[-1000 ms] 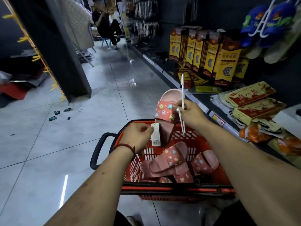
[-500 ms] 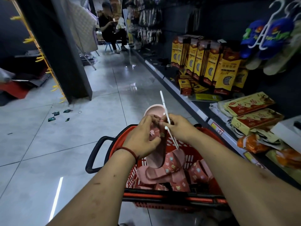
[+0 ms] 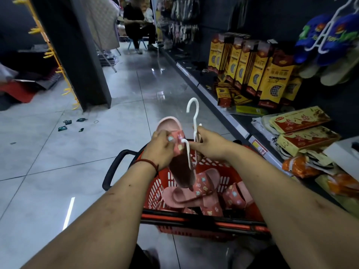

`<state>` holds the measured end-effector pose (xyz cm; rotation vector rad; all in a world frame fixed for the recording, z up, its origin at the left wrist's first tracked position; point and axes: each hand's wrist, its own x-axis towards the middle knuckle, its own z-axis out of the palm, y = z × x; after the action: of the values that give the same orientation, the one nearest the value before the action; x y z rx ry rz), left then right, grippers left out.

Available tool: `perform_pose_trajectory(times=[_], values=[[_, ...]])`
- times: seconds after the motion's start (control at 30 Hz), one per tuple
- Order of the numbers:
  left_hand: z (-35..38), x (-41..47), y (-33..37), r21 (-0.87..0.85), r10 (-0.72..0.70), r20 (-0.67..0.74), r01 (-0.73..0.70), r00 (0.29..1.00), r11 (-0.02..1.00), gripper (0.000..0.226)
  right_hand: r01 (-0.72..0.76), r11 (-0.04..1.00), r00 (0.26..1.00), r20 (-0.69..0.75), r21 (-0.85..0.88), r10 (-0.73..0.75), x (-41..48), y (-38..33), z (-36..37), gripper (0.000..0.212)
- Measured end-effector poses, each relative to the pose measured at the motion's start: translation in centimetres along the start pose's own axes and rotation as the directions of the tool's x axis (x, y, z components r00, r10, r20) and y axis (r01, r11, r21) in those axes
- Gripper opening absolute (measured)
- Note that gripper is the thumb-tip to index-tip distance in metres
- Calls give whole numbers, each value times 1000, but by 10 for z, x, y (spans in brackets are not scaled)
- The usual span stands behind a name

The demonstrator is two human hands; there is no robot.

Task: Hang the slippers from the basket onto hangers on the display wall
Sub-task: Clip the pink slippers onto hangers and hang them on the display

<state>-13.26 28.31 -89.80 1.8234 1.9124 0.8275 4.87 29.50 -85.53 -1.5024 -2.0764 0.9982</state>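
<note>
My left hand [image 3: 161, 150] grips a pink slipper [image 3: 180, 171] by its patterned strap and holds it sole-side toward me above the red basket [image 3: 155, 193]. A white plastic hanger [image 3: 192, 121] is pinched in my right hand [image 3: 211, 146], its hook pointing up and one of its arms lying against the slipper's strap. Several more pink slippers [image 3: 196, 193] lie in the basket. Blue slippers on a white hanger [image 3: 322, 35] hang on the dark display wall at the upper right.
Shelves on the right hold yellow boxed goods [image 3: 258, 70] and flat packets [image 3: 303, 123]. A dark pillar with yellow hooks [image 3: 81, 55] stands to the left. A seated person [image 3: 136, 26] is at the far end of the tiled aisle. Small scraps [image 3: 68, 125] lie on the floor.
The hanger has turned so its hook shows and points up. Its lower arm has come against the slipper's strap. The slipper has swung sole-side toward me in my left hand.
</note>
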Motion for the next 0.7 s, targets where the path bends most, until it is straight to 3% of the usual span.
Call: perform_pose_trajectory(times=[0.13, 0.2, 0.37, 0.5, 0.6, 0.7], values=[[-8, 7, -18, -45, -55, -15, 54, 998, 998, 24, -114, 991, 993, -31, 74, 117, -5, 7, -4, 21], [-9, 10, -22, -64, -66, -17, 65, 998, 996, 24, -160, 987, 985, -64, 22, 161, -7, 10, -4, 19], [-12, 12, -19, -149, -94, -51, 86, 994, 985, 20, -205, 977, 977, 50, -52, 208, -10, 9, 1, 22], [-8, 10, -9, -234, -60, 48, 70, 997, 970, 17, -208, 978, 975, -79, 1, 208, -4, 5, 9, 22], [1, 3, 0, -111, 15, 186, 6, 983, 994, 16, -175, 974, 955, -217, 145, 204, 5, 7, 12, 27], [8, 0, 7, 55, -4, 216, -8, 976, 998, 29, -130, 982, 957, -242, 137, 160, 9, 10, 15, 34]])
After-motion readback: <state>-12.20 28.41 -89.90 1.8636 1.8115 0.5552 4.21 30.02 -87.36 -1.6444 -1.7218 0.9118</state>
